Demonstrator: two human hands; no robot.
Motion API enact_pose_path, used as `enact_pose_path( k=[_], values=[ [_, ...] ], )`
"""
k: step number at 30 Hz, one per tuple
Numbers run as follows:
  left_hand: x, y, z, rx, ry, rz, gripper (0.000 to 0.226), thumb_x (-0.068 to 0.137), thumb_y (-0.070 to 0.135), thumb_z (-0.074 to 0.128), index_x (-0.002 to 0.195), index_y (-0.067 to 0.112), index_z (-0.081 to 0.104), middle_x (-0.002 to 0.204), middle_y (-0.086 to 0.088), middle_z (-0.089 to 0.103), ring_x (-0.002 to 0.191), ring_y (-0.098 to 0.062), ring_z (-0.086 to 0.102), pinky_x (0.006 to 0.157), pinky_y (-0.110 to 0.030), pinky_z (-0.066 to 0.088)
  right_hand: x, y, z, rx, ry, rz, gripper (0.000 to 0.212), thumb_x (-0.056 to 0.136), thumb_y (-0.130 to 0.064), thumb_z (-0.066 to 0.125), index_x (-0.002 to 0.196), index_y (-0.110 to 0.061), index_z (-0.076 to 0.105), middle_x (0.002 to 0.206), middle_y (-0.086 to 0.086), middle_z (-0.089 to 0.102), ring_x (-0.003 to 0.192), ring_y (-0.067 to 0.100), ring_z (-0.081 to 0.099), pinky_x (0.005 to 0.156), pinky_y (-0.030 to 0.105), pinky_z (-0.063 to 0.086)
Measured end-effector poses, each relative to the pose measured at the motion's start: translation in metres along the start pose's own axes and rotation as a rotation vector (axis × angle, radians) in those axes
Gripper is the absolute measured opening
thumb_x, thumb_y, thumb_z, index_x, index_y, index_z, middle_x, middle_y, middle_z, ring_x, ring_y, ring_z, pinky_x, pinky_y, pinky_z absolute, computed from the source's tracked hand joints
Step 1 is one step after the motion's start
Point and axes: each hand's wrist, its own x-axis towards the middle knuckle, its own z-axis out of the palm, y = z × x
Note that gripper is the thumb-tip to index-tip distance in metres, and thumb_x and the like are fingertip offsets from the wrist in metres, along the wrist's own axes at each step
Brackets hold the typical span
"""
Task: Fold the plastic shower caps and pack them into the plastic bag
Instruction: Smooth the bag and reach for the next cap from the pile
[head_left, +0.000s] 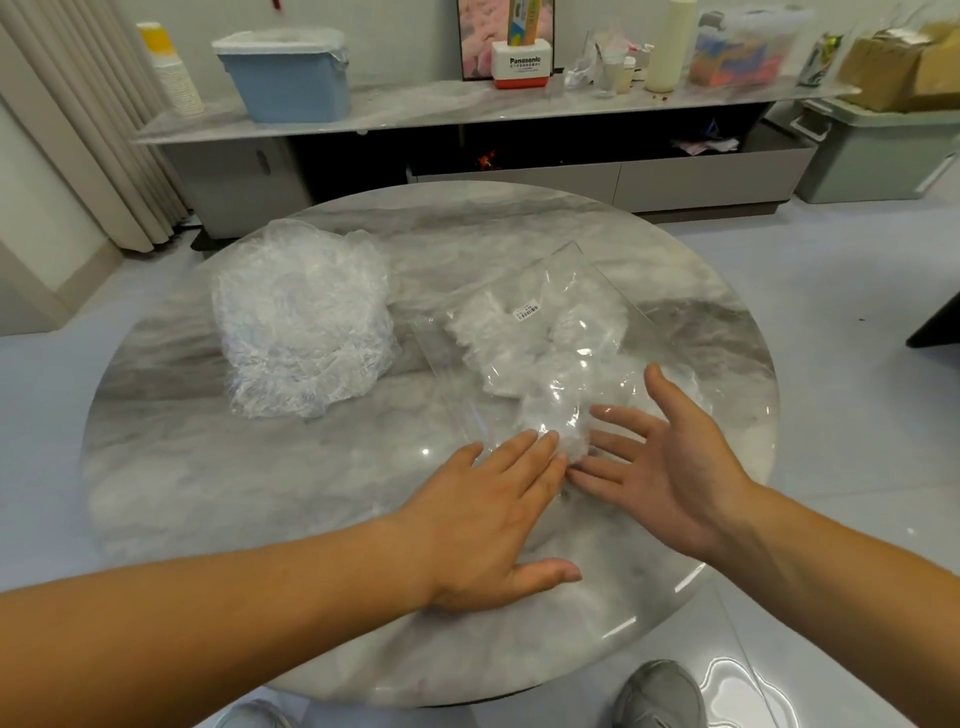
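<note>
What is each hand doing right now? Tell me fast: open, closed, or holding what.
Left hand: open, straight fingers resting on the plastic bag.
Right hand: open, fingers spread at the bag's near end, gripping nothing.

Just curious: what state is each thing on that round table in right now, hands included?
plastic bag, lying on the table, partly filled.
folded shower caps, bunched inside the bag.
pile of shower caps, unfolded, stacked to the left of the bag, no hand on it.
left hand, open, palm down, fingertips on the bag's near end.
right hand, open, palm turned sideways, fingers touching the bag.
</note>
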Motion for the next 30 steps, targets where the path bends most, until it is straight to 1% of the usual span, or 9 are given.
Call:
enact_pose_path(
  k=[6, 11, 14, 16, 18, 21, 24, 27, 30],
  values=[
    [0.0, 0.003, -0.001, -0.003, -0.005, 0.01, 0.095, 0.094, 0.077, 0.016, 0.16, 0.013, -0.008, 0.168, -0.007, -0.016, 0.155, -0.022, -0.012, 0.123, -0.051, 0.016, -0.011, 0.008, -0.007, -0.062, 0.146, 0.033, 0.059, 0.096, -0.052, 0.058, 0.125, -0.001, 0.058, 0.125, 0.026, 0.062, 0.115, 0.04, 0.063, 0.098, 0.049, 0.053],
    [0.0, 0.007, -0.002, -0.029, 0.02, 0.022, 0.095, 0.095, 0.077, 0.018, 0.161, 0.012, -0.005, 0.168, -0.007, -0.013, 0.155, -0.021, -0.011, 0.123, -0.051, 0.018, -0.008, 0.01, 0.006, 0.082, 0.058, 0.096, 0.069, 0.1, -0.056, 0.05, 0.134, 0.004, 0.049, 0.124, 0.03, 0.064, 0.109, 0.041, 0.069, 0.089, 0.048, 0.055],
    [0.001, 0.008, 0.0, -0.031, 0.074, 0.034, 0.095, 0.095, 0.077, 0.02, 0.161, 0.01, 0.003, 0.169, -0.009, -0.003, 0.156, -0.023, -0.004, 0.121, -0.051, 0.025, -0.002, 0.008, 0.015, 0.218, -0.012, 0.087, 0.083, 0.099, -0.06, 0.046, 0.148, 0.006, 0.035, 0.14, 0.032, 0.053, 0.121, 0.041, 0.06, 0.093, 0.046, 0.05],
    [0.002, 0.006, 0.002, -0.035, 0.115, 0.037, 0.094, 0.095, 0.076, 0.02, 0.161, 0.01, 0.01, 0.169, -0.011, 0.006, 0.156, -0.025, 0.005, 0.118, -0.053, 0.03, 0.002, 0.006, 0.017, 0.282, -0.025, 0.068, 0.087, 0.097, -0.062, 0.048, 0.149, 0.005, 0.034, 0.14, 0.031, 0.052, 0.116, 0.042, 0.063, 0.092, 0.047, 0.051],
    [0.002, 0.005, 0.003, -0.039, 0.136, 0.04, 0.091, 0.094, 0.076, 0.02, 0.16, 0.013, 0.016, 0.168, -0.014, 0.011, 0.155, -0.029, 0.01, 0.115, -0.055, 0.033, 0.004, 0.006, 0.015, 0.286, -0.019, 0.048, 0.088, 0.095, -0.062, 0.051, 0.151, 0.003, 0.032, 0.142, 0.03, 0.051, 0.114, 0.043, 0.065, 0.099, 0.05, 0.05],
    [0.002, 0.005, 0.002, -0.047, 0.077, 0.034, 0.086, 0.095, 0.076, 0.02, 0.161, 0.024, 0.007, 0.169, -0.013, -0.002, 0.156, -0.028, -0.001, 0.12, -0.055, 0.024, -0.002, 0.004, 0.006, 0.13, 0.046, 0.009, 0.077, 0.095, -0.062, 0.055, 0.147, -0.008, 0.036, 0.139, 0.026, 0.055, 0.112, 0.043, 0.067, 0.107, 0.054, 0.046],
    [0.001, 0.004, 0.0, -0.139, -0.036, 0.028, 0.084, 0.093, 0.077, 0.02, 0.159, 0.036, -0.01, 0.168, -0.004, -0.018, 0.154, -0.019, -0.017, 0.125, -0.049, 0.009, -0.018, -0.001, -0.004, -0.085, 0.161, -0.029, 0.061, 0.095, -0.055, 0.059, 0.132, -0.01, 0.042, 0.122, 0.027, 0.064, 0.103, 0.043, 0.071, 0.101, 0.053, 0.052],
    [-0.003, -0.003, -0.003, -0.261, -0.043, 0.021, 0.082, 0.094, 0.076, 0.025, 0.159, 0.038, -0.01, 0.168, 0.003, -0.018, 0.153, -0.013, -0.019, 0.126, -0.043, 0.006, -0.032, -0.009, -0.008, -0.383, 0.276, -0.077, 0.053, 0.097, -0.052, 0.058, 0.119, -0.004, 0.051, 0.103, 0.022, 0.069, 0.092, 0.037, 0.073, 0.084, 0.05, 0.06],
    [-0.012, -0.017, -0.002, -0.314, 0.005, -0.032, 0.083, 0.092, 0.078, 0.021, 0.16, 0.035, 0.003, 0.169, 0.003, -0.008, 0.155, -0.012, -0.011, 0.127, -0.039, 0.008, -0.038, -0.016, 0.005, -0.591, 0.261, -0.148, 0.042, 0.1, -0.047, 0.055, 0.096, -0.006, 0.061, 0.077, 0.012, 0.066, 0.068, 0.029, 0.07, 0.062, 0.04, 0.057]
  ],
)
